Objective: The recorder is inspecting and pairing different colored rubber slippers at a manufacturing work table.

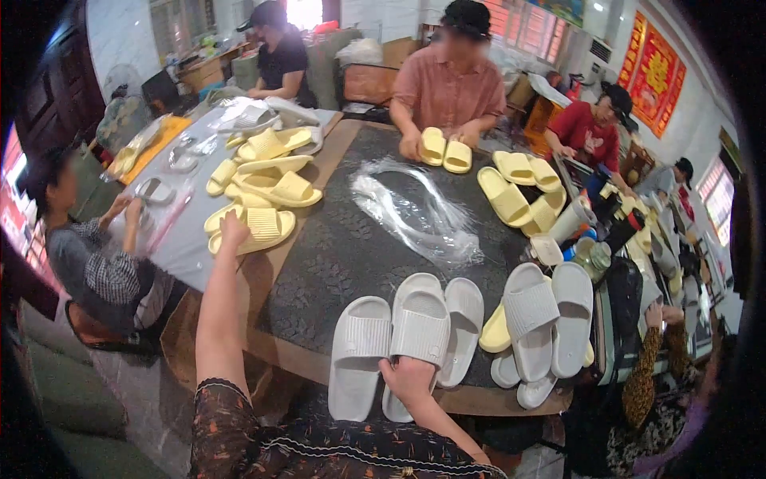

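Observation:
Reaching out to the far left, my left hand (234,230) is closed at a pair of yellow slippers (270,229) at the table's edge; its fingertips are partly hidden. My right hand (411,378) is close to my body, its fingers tucked under the strap of a ribbed grey slipper (420,323) and the thumb outside. Another grey slipper (361,339) lies just left of it, and more grey slippers (463,319) are behind and to the right. Further right, grey slippers (532,311) overlap a yellow slipper (495,329).
Clear plastic bags (415,211) lie mid-table. Across from me, a person (451,88) handles two yellow slippers (445,152). More yellow slippers (507,195) sit at the right, near bottles and jars (590,255). Another person (96,231) sits left, handling a grey slipper (155,191).

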The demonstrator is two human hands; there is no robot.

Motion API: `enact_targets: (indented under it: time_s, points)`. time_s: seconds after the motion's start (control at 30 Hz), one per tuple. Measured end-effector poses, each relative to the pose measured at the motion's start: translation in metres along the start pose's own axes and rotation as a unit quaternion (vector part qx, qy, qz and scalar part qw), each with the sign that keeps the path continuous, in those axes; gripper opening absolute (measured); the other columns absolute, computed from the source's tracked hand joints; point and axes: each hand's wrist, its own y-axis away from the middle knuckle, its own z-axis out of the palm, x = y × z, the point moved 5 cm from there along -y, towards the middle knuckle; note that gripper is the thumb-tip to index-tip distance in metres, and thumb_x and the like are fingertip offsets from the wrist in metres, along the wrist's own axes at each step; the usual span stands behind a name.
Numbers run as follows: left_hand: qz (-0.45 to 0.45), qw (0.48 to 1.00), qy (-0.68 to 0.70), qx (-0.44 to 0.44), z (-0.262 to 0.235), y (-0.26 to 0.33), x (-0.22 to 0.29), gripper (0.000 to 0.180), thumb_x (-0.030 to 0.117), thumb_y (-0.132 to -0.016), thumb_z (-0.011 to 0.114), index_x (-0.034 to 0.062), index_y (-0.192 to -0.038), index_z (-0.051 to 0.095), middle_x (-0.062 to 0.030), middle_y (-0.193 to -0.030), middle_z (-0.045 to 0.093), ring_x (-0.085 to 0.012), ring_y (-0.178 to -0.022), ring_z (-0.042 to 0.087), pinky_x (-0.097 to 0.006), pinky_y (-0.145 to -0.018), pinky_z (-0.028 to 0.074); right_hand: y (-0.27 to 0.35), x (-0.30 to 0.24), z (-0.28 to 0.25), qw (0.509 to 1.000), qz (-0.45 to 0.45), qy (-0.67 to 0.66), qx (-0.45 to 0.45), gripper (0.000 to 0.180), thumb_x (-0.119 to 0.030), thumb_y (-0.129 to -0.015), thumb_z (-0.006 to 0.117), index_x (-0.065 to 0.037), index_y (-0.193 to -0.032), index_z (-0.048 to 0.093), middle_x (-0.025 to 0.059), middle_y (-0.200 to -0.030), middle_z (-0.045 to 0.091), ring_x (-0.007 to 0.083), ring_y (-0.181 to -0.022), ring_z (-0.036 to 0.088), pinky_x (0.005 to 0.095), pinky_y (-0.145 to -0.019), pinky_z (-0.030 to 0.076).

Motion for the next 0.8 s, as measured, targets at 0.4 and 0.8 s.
enact_targets:
  time_s: [0.4, 0.8]
  points:
    - [0.017, 0.951, 0.249, -0.180, 0.020, -0.039, -0.090, 0.067, 0.002, -0.066, 0.069, 0.0006, -0.130, 0.048, -0.0110, -0.116, 0.060, -0.0209, -0.099, 0.059, -0.030, -0.079, 0.048, -0.002, -0.008, -0.001, 0.999, -0.024, -0.025, 0.004, 0.028, -0.033, -0.069, 0.070, -0.005, -0.070, 0.064, 0.0095, -0.058, 0.059, 0.0293, -0.052, 0.059, 0.0415, -0.049, 0.047]
    - [0.081, 0.996, -0.027, -0.002, -0.005, 0.109, 0.064, 0.043, 0.037, -0.075, 0.067, -0.0031, -0.090, 0.068, -0.0212, -0.089, 0.066, -0.0357, -0.088, 0.063, -0.042, -0.080, 0.049, 0.005, 0.003, 0.001, 0.998, -0.028, -0.060, -0.013, 0.030, -0.033, -0.072, 0.069, -0.004, -0.068, 0.063, 0.0139, -0.059, 0.058, 0.0316, -0.051, 0.058, 0.0428, -0.048, 0.048]
